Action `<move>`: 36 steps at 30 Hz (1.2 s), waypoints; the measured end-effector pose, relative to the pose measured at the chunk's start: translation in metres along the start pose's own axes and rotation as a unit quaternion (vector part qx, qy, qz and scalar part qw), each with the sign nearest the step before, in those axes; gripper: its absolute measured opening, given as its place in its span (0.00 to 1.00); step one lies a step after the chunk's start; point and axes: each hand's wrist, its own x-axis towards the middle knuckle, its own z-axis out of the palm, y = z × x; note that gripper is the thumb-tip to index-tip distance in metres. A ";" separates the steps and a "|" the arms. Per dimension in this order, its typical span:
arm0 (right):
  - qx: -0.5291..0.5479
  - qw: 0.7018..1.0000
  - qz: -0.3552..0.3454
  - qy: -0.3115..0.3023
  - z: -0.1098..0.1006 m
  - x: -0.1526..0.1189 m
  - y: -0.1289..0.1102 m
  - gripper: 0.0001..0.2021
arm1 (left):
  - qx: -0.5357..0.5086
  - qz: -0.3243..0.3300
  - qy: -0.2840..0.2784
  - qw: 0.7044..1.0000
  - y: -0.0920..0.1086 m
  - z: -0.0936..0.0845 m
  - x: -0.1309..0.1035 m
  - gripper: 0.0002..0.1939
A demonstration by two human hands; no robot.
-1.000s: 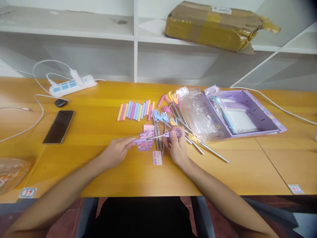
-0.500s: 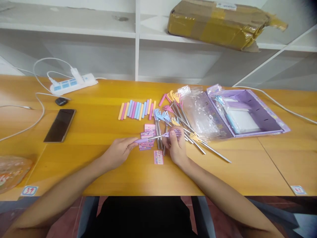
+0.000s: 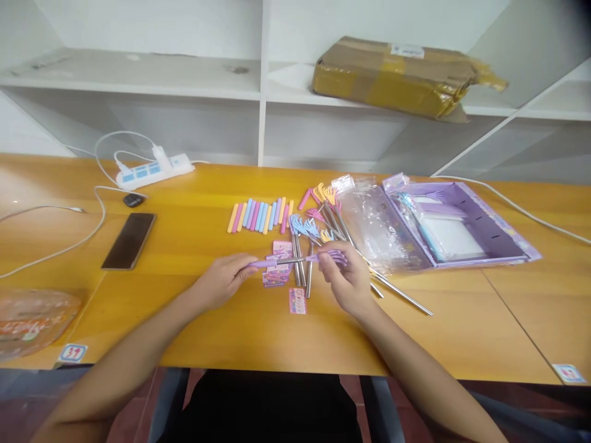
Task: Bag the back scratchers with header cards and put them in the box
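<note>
Both my hands hold one telescopic back scratcher [image 3: 295, 260] level above the wooden table [image 3: 194, 307]. My left hand [image 3: 224, 280] pinches its purple handle end. My right hand [image 3: 346, 277] grips the purple claw end. Under the scratcher lies a small stack of pink sticker cards [image 3: 278, 272], and one single card [image 3: 298, 301] lies nearer me. A pile of metal scratchers with blue, yellow and pink claws [image 3: 323, 227] lies just beyond my hands. A row of pastel handle sleeves [image 3: 261, 215] lies further back.
An open purple box [image 3: 466, 224] and clear plastic bags [image 3: 376, 224] are at the right. A black phone [image 3: 130, 240], a white power strip [image 3: 154, 171] and cables are at the left. A plastic-wrapped item [image 3: 32, 320] sits at the near left edge. A brown parcel [image 3: 401, 77] rests on the shelf.
The view has tilted and shifted a little. My right hand has moved slightly right along the scratcher, and both hands keep their hold on it.
</note>
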 end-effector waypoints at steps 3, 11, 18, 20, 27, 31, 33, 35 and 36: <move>-0.154 0.981 -0.078 -0.085 -0.017 0.008 -0.011 0.08 | 0.107 0.040 0.014 0.993 -0.004 -0.006 0.004 0.19; -0.384 0.884 -0.239 -0.120 -0.019 -0.017 -0.016 0.09 | 0.299 0.067 -0.014 0.952 0.042 0.005 -0.009 0.15; -0.495 0.798 -0.323 -0.120 -0.017 -0.041 -0.027 0.12 | 0.348 -0.014 0.016 0.937 0.052 0.026 -0.021 0.09; -0.503 0.787 -0.345 -0.094 -0.029 -0.045 -0.031 0.13 | 0.362 -0.032 0.038 0.931 0.043 0.014 -0.023 0.10; -0.567 0.748 -0.338 0.073 -0.188 -0.074 -0.015 0.13 | 0.421 -0.068 0.167 0.889 -0.015 -0.084 -0.083 0.19; -0.590 0.761 -0.239 0.125 -0.255 -0.101 -0.007 0.12 | 0.446 -0.012 0.199 0.873 -0.045 -0.111 -0.122 0.22; -0.567 0.787 -0.209 0.127 -0.258 -0.109 -0.006 0.11 | 0.446 -0.004 0.186 0.875 -0.050 -0.109 -0.129 0.20; -0.528 0.823 -0.174 0.121 -0.251 -0.111 -0.003 0.09 | 0.441 0.002 0.167 0.882 -0.052 -0.102 -0.127 0.18; -0.505 0.843 -0.145 0.116 -0.246 -0.111 -0.001 0.11 | 0.433 0.006 0.156 0.888 -0.052 -0.098 -0.124 0.18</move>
